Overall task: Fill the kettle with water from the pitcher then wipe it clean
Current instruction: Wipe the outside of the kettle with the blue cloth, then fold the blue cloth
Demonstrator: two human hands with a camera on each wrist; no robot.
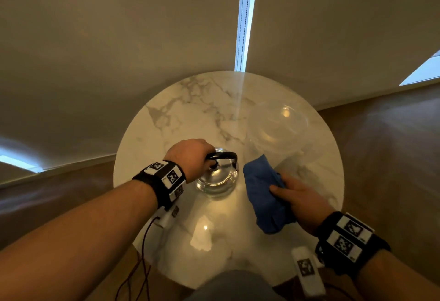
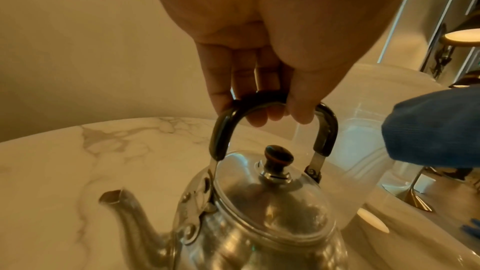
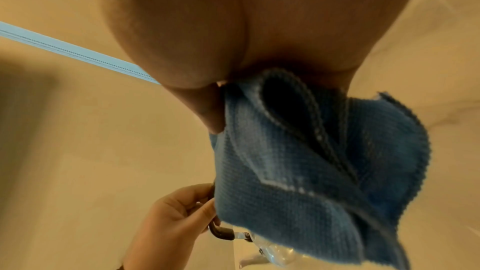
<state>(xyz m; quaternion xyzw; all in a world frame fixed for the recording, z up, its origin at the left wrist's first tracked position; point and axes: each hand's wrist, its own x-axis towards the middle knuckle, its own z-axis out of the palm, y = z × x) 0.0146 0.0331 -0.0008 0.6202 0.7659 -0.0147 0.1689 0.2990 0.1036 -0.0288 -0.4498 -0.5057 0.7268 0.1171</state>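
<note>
Your head camera looks steeply down on the kettle (image 1: 217, 176); your left wrist camera sits close above its handle (image 2: 272, 108); your right wrist camera, behind the cloth (image 3: 311, 171), shares that handle.

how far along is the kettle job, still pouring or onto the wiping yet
Pouring looks finished: the clear pitcher stands alone on the marble table, and the kettle has its lid on. In hand: the left hand grips the kettle's handle, while the right hand holds the blue cloth beside it, apparently not yet touching. Left: wiping the kettle.
</note>
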